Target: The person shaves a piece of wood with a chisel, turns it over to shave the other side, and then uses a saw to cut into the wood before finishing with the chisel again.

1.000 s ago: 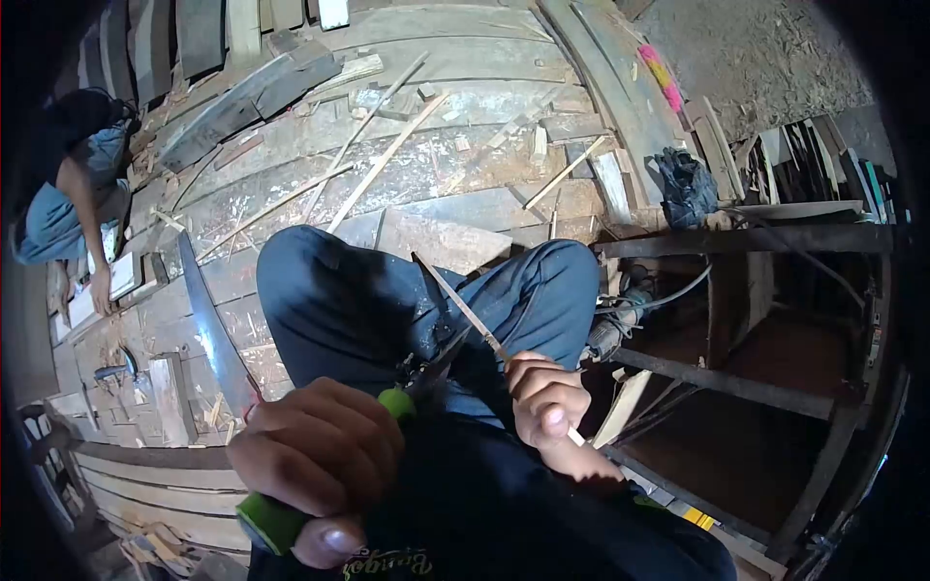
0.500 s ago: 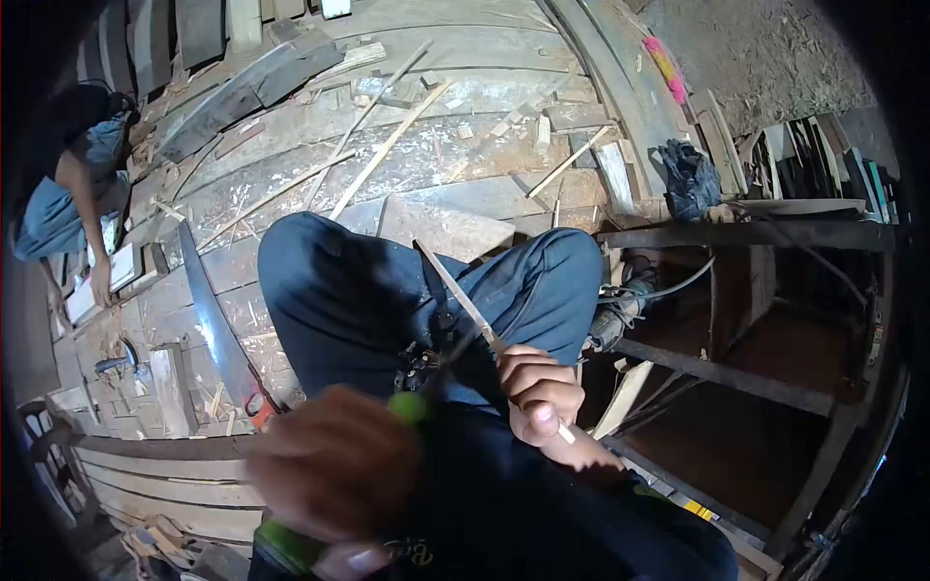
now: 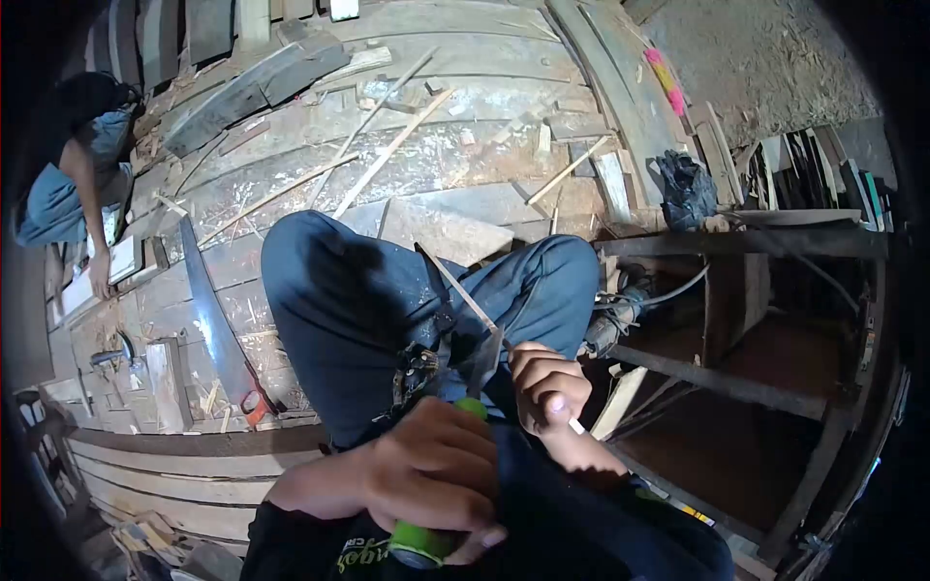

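My left hand [image 3: 436, 465] is wrapped round the green handle [image 3: 423, 542] of a chisel. Its flat metal blade [image 3: 484, 360] points up and away from me, overlapping a thin wooden strip [image 3: 458, 283] in this view. My right hand [image 3: 549, 387] grips the strip near its close end, and a short pale tip pokes out below the thumb. The strip slants up to the left over my lap, its far end dark. Both hands are in front of my body, between my bent knees [image 3: 315, 281].
A handsaw [image 3: 215, 315] with an orange handle lies on the plank floor [image 3: 465, 145] to my left. Thin wood strips and offcuts are scattered ahead. Another person [image 3: 82, 184] crouches at far left over a board. A wooden frame [image 3: 727, 378] and a power tool [image 3: 620, 320] are at right.
My left hand has swung right and toward the strip with the chisel, bringing the blade against the strip's outline. The right hand has shifted slightly right with the strip.
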Tool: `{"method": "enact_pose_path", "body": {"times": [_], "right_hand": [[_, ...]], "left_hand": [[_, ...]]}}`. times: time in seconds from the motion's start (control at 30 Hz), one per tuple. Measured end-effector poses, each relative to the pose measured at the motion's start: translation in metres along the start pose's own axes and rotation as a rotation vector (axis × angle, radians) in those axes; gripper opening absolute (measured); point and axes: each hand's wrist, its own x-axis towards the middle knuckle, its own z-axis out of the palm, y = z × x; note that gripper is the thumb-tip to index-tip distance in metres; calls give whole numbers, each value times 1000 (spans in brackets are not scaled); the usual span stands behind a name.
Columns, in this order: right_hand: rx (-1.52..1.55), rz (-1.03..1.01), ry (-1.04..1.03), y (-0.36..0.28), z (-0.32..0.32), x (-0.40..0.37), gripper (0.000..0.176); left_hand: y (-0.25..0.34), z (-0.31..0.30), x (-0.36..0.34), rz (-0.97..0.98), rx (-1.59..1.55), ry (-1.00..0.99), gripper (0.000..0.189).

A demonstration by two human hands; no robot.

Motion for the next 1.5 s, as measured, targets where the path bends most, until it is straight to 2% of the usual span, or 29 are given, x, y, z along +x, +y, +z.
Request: {"method": "enact_pose_path", "body": {"times": [0.07, 0.1, 0.2, 0.23, 0.27, 0.33, 0.4, 0.47, 0.5, 0.53, 0.6, 0.67, 0.73, 0.77, 0.87, 0.93, 0.97, 1.0, 1.07, 1.1, 1.13, 1.2, 1.23, 1.27, 1.33, 1.4, 1.43, 1.47, 1.5], "right_hand": [[-12, 8, -36, -2, 3, -1, 51], [-11, -9, -40, -2, 4, 1, 51], [-7, -19, -40, -1, 8, -1, 52], [-57, -5, 49, -1, 8, -7, 53], [49, 5, -33, -1, -4, -6, 46], [72, -24, -7, 2, -9, -9, 45], [51, -36, -65, 1, -7, -9, 44], [46, -29, -62, 1, -5, -8, 43], [64, -44, -65, 2, -3, -7, 43], [85, -62, -71, 2, 0, -7, 43], [65, -64, -108, 3, 3, -12, 42], [54, -48, -161, 1, 1, -13, 41], [65, -39, -177, 0, 2, -13, 41], [57, -51, -186, 1, 1, -11, 41], [49, -62, -195, 1, 3, -15, 41], [59, -83, -215, 2, 4, -14, 41], [57, -79, -179, 1, 3, -16, 41], [52, -69, -146, 2, 0, -17, 40], [53, -87, -140, 3, -1, -20, 39], [53, -87, -127, 3, -1, -19, 39], [55, -86, -114, 3, -1, -18, 39], [60, -68, -106, 2, 4, -20, 40], [28, -87, 6, 4, 8, -21, 43], [-2, -110, 117, 5, 12, -21, 47], [17, -77, 68, 2, 6, -20, 48], [-18, -64, 49, 0, 8, -17, 48], [4, -68, 52, 1, 8, -16, 48], [-1, -69, 54, 3, 8, -15, 48], [12, -79, 48, 3, 10, -16, 48]], "left_hand": [[6, -7, -1, -31, -41, 82, 21], [13, -7, 1, 21, -96, 196, 20], [20, -6, 6, -3, -80, 247, 20], [0, 2, -5, 35, -119, 181, 20], [-2, 5, -3, 38, -111, 179, 20], [-5, 10, 0, 57, -74, 113, 17], [3, 2, -1, 38, -108, 112, 18], [19, -7, 0, 156, -65, 188, 18], [20, -18, 4, 139, -126, 42, 17], [15, -13, 2, 133, -124, 45, 17], [-11, 2, -8, -128, 49, -36, 14], [-14, 3, -16, -59, 47, -30, 18], [4, -12, -11, -143, 41, 108, 20], [6, -14, -12, -51, -71, 195, 22], [15, -17, -6, 69, -87, 120, 17], [-14, -2, -13, -65, -37, 60, 14], [-15, 0, -13, -54, 38, -32, 16], [-15, -3, -13, -48, 44, -30, 16], [-3, -10, -12, -93, -89, 159, 18], [9, -12, -14, -72, -57, 240, 20], [8, -17, -19, 98, -85, 201, 21], [15, -7, -21, -42, -73, 280, 21], [9, -2, -18, -37, -63, 284, 21], [-2, 3, -14, -6, -68, 221, 21], [-10, -3, -8, 28, -73, 159, 21], [-1, -20, -10, -36, -97, 75, 15], [14, -20, -12, -54, -91, 139, 16], [12, -22, -9, 117, -70, 111, 17], [6, -18, -9, 110, -76, 112, 17]]}}
